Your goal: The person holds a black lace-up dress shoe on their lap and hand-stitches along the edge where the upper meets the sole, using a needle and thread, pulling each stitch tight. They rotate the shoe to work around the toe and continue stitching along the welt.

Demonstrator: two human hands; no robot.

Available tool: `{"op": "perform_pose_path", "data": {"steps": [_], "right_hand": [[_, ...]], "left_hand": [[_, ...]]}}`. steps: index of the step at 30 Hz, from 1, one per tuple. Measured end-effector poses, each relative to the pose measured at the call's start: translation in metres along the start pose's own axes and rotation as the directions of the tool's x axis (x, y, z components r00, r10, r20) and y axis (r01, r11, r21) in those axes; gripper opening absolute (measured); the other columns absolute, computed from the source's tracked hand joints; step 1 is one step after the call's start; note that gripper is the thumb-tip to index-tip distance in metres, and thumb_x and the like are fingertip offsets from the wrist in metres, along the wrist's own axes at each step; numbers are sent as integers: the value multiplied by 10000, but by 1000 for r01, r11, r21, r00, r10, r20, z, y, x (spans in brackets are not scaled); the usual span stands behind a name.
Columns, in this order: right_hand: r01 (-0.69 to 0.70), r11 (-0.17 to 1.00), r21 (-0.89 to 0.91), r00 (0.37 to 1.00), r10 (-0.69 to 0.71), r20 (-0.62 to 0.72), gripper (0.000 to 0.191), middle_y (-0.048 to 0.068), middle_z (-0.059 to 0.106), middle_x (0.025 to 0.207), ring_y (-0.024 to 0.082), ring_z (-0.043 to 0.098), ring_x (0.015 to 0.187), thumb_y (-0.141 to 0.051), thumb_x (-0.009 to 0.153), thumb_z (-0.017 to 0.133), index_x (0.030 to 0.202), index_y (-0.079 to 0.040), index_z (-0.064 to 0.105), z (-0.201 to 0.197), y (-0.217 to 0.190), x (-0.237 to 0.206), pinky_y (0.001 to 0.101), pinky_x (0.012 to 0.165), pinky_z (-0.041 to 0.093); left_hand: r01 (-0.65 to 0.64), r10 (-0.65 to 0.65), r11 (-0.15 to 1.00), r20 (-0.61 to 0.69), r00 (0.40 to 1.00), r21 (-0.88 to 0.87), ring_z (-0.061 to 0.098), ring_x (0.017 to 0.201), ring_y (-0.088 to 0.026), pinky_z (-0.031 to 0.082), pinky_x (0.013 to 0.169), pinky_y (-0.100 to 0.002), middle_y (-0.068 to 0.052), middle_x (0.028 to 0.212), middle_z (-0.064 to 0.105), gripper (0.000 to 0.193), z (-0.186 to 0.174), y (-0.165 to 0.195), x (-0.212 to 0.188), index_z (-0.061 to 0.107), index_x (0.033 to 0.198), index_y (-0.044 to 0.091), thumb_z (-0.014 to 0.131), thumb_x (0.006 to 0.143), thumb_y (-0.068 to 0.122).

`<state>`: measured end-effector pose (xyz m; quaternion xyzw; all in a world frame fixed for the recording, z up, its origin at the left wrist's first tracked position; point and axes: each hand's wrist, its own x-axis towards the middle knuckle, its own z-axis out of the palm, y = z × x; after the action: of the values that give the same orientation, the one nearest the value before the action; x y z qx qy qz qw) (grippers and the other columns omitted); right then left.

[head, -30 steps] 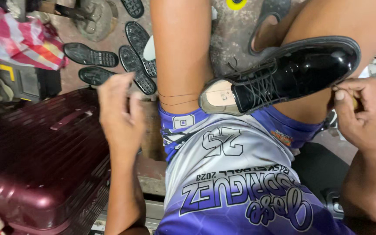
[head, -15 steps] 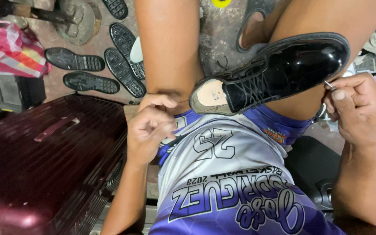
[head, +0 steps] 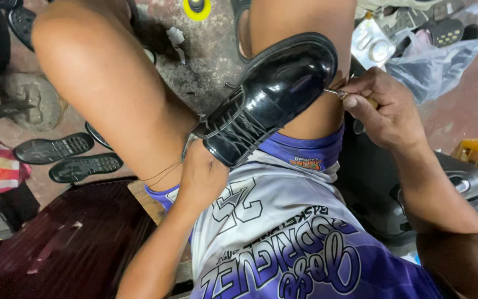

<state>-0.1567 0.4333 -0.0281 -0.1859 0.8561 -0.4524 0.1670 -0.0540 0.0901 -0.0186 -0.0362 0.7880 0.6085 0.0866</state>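
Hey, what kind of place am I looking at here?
Probably a small shoe-repair stall. A black dress shoe rests across the person's lap, the right hand works a thin metal tool at its toe, and loose rubber soles lie on the floor.

A shoe (head: 269,97) lies across the lap, left hand (head: 203,177) at its heel, right hand (head: 385,108) at its toe; suitcase (head: 56,243) left.

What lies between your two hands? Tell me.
In the head view, the glossy black lace-up shoe spans the stretch: left hand at its heel, right hand holding an awl at its toe.
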Motion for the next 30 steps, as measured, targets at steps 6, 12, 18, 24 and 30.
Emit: {"op": "perform_pose_path", "data": {"steps": [6,12,18,24,30], "right_hand": [[91,992,-93,995,-87,40,198,101,724,1085,130,690,794,-180,1048,725,1161,-42,637,-13,4,8,266,671,521],[276,961,-12,956,-274,105,121,79,715,988,172,702,694,-102,1066,678,1153,-74,599,-25,11,29,269,576,499],[319,929,-186,946,-301,121,134,106,718,1006,255,712,752,-90,1050,710,1109,-71,591,-34,1,55,325,628,525],[270,940,-209,952,-227,206,103,101,690,898,275,678,699,-88,997,741,1008,-49,647,-36,-1,68,366,629,500],[382,890,-248,916,-329,228,63,111,690,968,290,676,694,-107,1049,669,1039,-56,634,-31,-24,74,362,619,517]], "left_hand": [[-162,151,986,180,972,50,648,915,-244,539,822,-354,-139,1028,684,219,30,-22,45,675,1200,32,583,1031,137],[-333,242,919,366,899,211,653,1048,-262,544,901,-372,-161,1190,710,264,51,-62,71,673,1252,50,641,1012,153],[538,-184,375,508,841,-755,630,1113,-172,566,969,-297,-100,1332,619,344,71,-87,72,504,1420,2,519,1080,45],[346,-88,732,422,902,-587,612,1084,-155,568,913,-273,-80,1268,608,315,71,-78,78,515,1368,15,550,1054,13],[390,-163,692,395,904,-607,656,983,-196,599,825,-296,-101,1156,665,254,78,-72,71,582,1266,-1,603,1018,50]]}}
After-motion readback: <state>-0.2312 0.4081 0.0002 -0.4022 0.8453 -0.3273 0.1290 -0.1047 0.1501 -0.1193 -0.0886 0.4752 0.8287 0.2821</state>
